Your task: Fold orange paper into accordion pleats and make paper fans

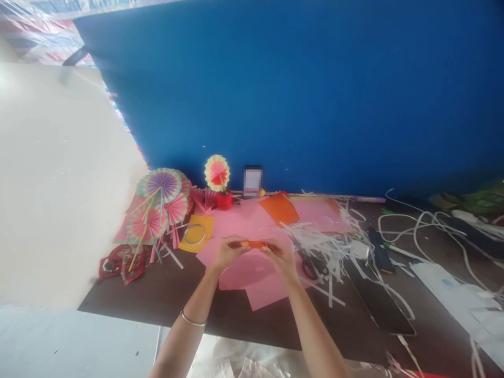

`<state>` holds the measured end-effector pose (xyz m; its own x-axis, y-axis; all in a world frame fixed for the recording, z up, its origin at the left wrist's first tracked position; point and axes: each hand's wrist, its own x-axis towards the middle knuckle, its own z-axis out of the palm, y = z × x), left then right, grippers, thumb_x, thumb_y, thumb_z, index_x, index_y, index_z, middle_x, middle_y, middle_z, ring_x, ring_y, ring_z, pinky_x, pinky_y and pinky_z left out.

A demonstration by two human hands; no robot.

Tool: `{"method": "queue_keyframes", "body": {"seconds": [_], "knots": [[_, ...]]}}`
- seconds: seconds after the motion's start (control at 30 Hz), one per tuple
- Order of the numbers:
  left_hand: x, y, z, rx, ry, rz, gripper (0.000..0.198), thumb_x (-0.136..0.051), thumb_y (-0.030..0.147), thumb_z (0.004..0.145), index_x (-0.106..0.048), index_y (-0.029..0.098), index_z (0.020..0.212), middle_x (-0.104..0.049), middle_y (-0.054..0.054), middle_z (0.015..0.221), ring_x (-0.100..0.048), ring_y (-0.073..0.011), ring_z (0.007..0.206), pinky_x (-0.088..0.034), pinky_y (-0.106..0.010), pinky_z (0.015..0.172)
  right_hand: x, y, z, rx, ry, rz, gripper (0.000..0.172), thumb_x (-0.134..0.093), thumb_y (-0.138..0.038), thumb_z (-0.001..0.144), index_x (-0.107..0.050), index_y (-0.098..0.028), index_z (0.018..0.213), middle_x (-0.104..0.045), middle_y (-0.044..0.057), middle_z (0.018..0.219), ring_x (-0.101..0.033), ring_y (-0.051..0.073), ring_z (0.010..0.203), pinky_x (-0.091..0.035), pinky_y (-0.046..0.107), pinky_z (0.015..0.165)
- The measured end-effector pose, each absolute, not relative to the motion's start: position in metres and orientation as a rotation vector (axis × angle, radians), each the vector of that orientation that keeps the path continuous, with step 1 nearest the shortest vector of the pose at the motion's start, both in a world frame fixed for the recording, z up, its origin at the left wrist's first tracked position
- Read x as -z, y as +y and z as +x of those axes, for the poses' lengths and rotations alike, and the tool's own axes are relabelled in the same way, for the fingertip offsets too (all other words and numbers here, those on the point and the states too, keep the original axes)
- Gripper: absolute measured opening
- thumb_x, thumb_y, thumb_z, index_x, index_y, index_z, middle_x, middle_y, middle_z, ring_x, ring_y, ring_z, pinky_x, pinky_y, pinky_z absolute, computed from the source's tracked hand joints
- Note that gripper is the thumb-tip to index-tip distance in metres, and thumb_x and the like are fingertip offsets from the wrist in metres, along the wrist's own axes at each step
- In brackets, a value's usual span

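Observation:
Between my two hands is a small folded strip of orange paper [255, 244], level over the pink sheets [260, 273]. My left hand [231, 252] pinches its left end, and my right hand [280, 254] pinches its right end. A yellow sheet [208, 226] with a silver ring [195, 234] on it lies left of my left hand. Beyond my hands lies an orange sheet [280, 208]. Dark-handled scissors [311, 268] rest just right of my right hand, partly under white paper strips [323, 244].
Paper fans [159, 186] are piled at the left by a red patterned cloth [124, 262]. A red pot [224, 199] holding a round fan stands at the back. On the right are a black phone [381, 299], white cables [419, 223] and a white packet [452, 289].

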<state>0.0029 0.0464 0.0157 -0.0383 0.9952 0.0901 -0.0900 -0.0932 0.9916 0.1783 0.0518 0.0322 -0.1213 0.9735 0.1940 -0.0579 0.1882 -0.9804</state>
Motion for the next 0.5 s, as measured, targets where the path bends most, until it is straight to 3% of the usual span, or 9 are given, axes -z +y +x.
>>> {"method": "queue_keyframes", "body": {"seconds": [0.5], "knots": [[-0.0245,0.0429,0.0046,-1.262,1.100,1.257,0.026,-0.075,0.036,0.062,-0.071,0.014,0.076,-0.070,-0.007,0.076,-0.062,-0.0171,0.070,-0.049,-0.027,0.064,-0.0364,0.0479,0.1772,-1.106,-1.351,-1.017,0.017,-0.066,-0.037,0.072,-0.066,-0.020,0.069,-0.062,0.002,0.067,-0.057,0.015,0.061,-0.048,0.027,0.056]]}}
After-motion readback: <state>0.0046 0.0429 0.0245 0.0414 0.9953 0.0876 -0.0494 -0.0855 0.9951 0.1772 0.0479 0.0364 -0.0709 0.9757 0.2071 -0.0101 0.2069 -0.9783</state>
